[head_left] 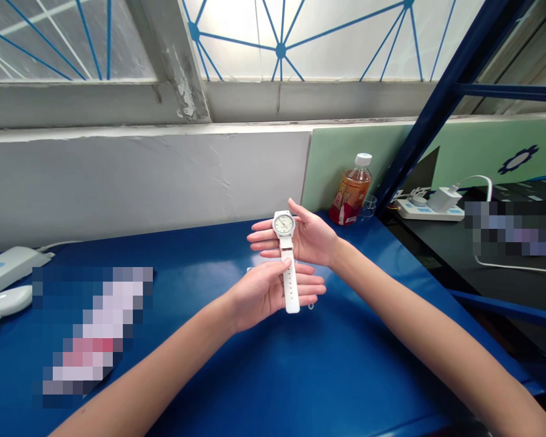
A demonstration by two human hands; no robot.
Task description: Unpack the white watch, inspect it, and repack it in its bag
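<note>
A white wristwatch (283, 224) with a round pale dial is held above the blue desk (346, 364), its strap hanging straight toward me. My left hand (259, 294) pinches the strap, thumb on top and fingers stretched out flat beneath it. Just beyond, my right hand (312, 238) is palm up with its fingers extended behind the watch case. Whether the case rests on those fingers or hovers over them I cannot tell. A small ring-shaped item (310, 306) peeks out below my left fingertips, mostly hidden.
Against the wall stands a bottle (351, 191) with a white cap, beside a clear cup (368, 206). At left lie a power strip (13, 267), a white mouse-like object (6, 301) and a blurred item (104, 328). A blue frame post (418, 133) and another power strip (430, 209) are at right.
</note>
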